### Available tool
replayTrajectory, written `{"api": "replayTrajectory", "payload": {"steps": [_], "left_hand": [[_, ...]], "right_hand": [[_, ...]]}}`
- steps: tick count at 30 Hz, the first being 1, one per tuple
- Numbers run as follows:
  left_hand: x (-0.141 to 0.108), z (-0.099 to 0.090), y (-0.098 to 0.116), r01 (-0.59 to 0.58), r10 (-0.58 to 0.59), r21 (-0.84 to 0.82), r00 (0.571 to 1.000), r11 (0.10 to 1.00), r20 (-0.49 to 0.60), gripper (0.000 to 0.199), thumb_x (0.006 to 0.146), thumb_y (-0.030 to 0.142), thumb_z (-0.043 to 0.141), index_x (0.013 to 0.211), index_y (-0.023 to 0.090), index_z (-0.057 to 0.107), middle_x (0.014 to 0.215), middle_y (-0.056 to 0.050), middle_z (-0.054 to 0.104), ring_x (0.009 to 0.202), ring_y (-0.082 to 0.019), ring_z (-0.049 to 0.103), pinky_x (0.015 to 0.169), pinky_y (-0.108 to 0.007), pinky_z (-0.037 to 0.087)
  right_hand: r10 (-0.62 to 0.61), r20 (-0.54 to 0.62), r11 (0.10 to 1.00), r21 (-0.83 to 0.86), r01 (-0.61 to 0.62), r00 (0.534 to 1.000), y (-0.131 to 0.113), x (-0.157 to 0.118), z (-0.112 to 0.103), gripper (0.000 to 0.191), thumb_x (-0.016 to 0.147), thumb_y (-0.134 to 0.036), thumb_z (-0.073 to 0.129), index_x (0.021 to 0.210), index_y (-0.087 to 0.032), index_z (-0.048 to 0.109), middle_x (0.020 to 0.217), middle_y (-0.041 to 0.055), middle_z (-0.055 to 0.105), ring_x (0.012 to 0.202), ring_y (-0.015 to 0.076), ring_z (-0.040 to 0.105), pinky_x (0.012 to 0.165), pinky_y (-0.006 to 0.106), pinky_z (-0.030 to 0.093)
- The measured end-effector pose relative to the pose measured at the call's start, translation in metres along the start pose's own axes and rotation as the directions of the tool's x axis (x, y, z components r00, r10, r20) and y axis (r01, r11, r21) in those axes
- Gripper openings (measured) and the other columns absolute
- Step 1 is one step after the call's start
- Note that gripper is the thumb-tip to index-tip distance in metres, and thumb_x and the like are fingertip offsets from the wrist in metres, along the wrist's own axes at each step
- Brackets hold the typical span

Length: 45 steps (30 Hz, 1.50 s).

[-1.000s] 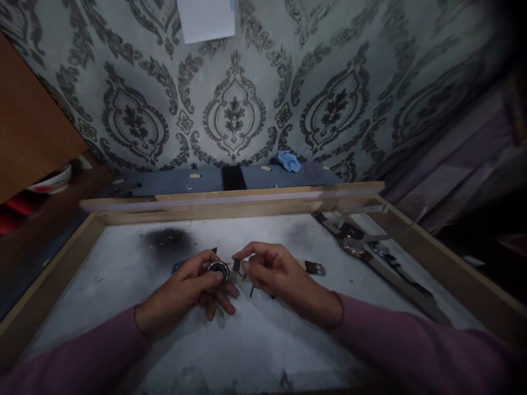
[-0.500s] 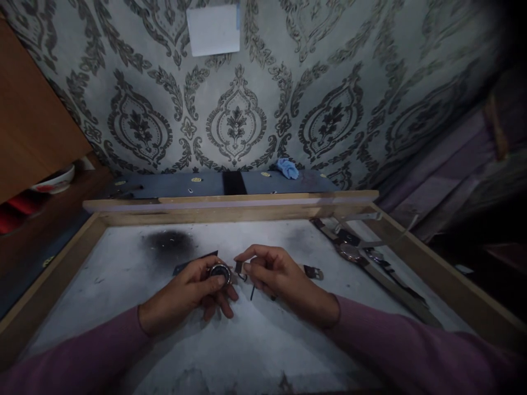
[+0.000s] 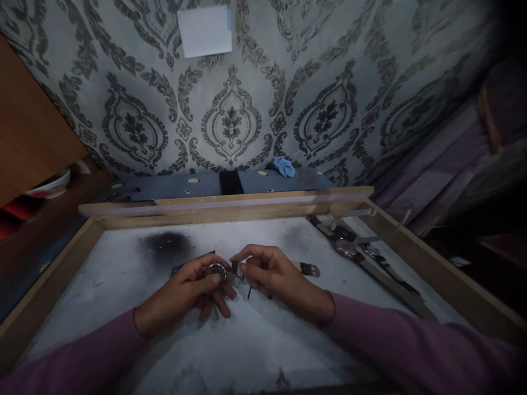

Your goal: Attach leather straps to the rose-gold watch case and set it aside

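A round watch case point(image 3: 216, 271) with a shiny rim is held between the thumb and fingers of my left hand point(image 3: 191, 285). My right hand point(image 3: 272, 274) pinches a short dark strap piece point(image 3: 234, 267) close to the right side of the case; whether the two touch is too small to tell. A thin dark tool point(image 3: 249, 292) points down from under my right fingers. Past my right knuckles, a strap end with a buckle point(image 3: 310, 269) lies on the white surface. Behind my left hand a dark flat item point(image 3: 177, 270) is partly hidden.
Several watches with long straps point(image 3: 346, 248) lie at the right of the wood-edged tray point(image 3: 230, 211). A blue cloth point(image 3: 284, 166) sits beyond the back edge. A bowl point(image 3: 53, 185) stands on a shelf at the left. White paper point(image 3: 206, 33) hangs on the patterned wall.
The whole view has shifted slightly. The watch case in my left hand is tilted a little differently, and the strap piece in my right hand is nearer to it.
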<state>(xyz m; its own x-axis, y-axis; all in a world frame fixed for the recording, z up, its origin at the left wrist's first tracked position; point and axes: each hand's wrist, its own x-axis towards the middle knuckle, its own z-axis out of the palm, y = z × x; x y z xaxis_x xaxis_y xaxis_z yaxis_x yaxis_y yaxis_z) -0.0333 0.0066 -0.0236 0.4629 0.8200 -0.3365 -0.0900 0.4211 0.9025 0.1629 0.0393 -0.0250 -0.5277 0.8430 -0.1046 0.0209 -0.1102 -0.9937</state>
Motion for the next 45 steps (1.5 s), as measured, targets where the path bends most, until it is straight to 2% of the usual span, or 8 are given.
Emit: {"api": "replayTrajectory", "payload": {"steps": [5,11,24,38,45], "left_hand": [[-0.0005,0.0002,0.0007,0.008,-0.008,0.001,1.000,1.000,-0.002,0.031,0.083,0.041,0.067,0.097,0.016,0.054,0.080,-0.006,0.069,0.059,-0.015,0.068,0.039,-0.015,0.036],[-0.0016,0.0032,0.0023,-0.026,0.027,0.091,1.000,0.996,-0.011,0.026,0.086,0.038,0.063,0.091,0.015,0.055,0.082,-0.006,0.065,0.062,-0.014,0.067,0.039,-0.015,0.037],[-0.0024,0.0061,0.0035,-0.076,0.076,0.143,0.997,0.987,0.003,0.025,0.081,0.035,0.067,0.090,0.013,0.059,0.082,-0.007,0.066,0.064,-0.015,0.066,0.039,-0.016,0.037],[-0.0005,0.0027,0.0006,-0.104,0.106,0.184,0.994,0.977,0.000,0.018,0.083,0.028,0.065,0.092,0.013,0.062,0.084,-0.006,0.067,0.064,-0.014,0.068,0.039,-0.013,0.040],[-0.0023,0.0024,-0.0008,-0.105,0.106,0.188,0.994,0.977,0.005,0.018,0.082,0.029,0.065,0.092,0.013,0.063,0.086,-0.006,0.066,0.069,-0.016,0.070,0.041,-0.014,0.042]], "right_hand": [[0.006,0.003,1.000,0.013,-0.006,1.000,-0.0002,-0.0007,0.0008,0.016,0.077,-0.028,0.060,0.087,-0.016,0.063,0.045,-0.0093,0.043,0.040,0.0055,0.031,0.038,0.019,0.020],[0.029,0.000,0.999,0.013,-0.029,1.000,-0.0016,-0.0020,0.0025,0.015,0.076,-0.027,0.060,0.085,-0.015,0.063,0.045,-0.0089,0.044,0.040,0.0053,0.031,0.039,0.020,0.020],[-0.001,0.033,1.000,0.018,0.001,0.999,-0.0008,-0.0028,0.0017,0.018,0.078,-0.029,0.061,0.087,-0.014,0.063,0.047,-0.0086,0.044,0.043,0.0061,0.034,0.041,0.020,0.023],[-0.044,0.073,0.999,-0.010,0.044,0.996,0.0001,-0.0039,0.0014,0.017,0.080,-0.028,0.061,0.088,-0.014,0.065,0.051,-0.0066,0.047,0.046,0.0063,0.039,0.044,0.020,0.027],[-0.067,0.078,0.997,-0.043,0.070,0.995,0.0041,-0.0047,0.0008,0.019,0.080,-0.030,0.062,0.088,-0.013,0.066,0.059,-0.0027,0.055,0.050,0.0065,0.043,0.048,0.021,0.035]]}}
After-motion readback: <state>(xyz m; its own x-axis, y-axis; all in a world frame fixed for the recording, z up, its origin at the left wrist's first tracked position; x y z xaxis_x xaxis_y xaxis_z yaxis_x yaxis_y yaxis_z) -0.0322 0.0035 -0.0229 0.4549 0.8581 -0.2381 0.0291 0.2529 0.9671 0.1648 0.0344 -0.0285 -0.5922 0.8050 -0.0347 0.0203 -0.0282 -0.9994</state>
